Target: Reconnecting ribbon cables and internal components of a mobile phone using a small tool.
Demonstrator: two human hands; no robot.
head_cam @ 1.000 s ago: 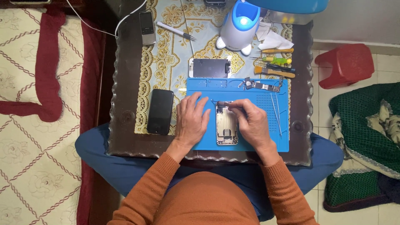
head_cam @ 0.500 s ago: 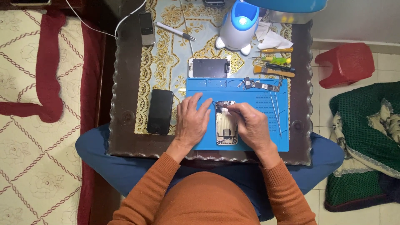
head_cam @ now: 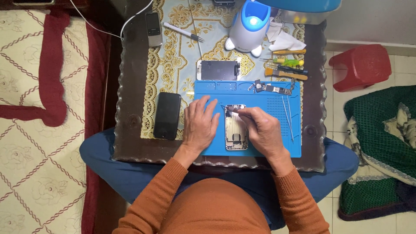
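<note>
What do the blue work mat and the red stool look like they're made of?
The blue mat looks like matte silicone or rubber: flat, dull, with moulded compartments and a dotted grid. The red stool looks like moulded plastic: one even colour, rounded edges, a slight sheen.

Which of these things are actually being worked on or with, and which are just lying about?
In use:
opened phone shell, steadied by the left hand
blue work mat under it
right hand, at the shell's top end, seemingly with a thin tool

Lying about:
black phone
detached screen
loose phone parts
screwdrivers and brush
red stool
</note>
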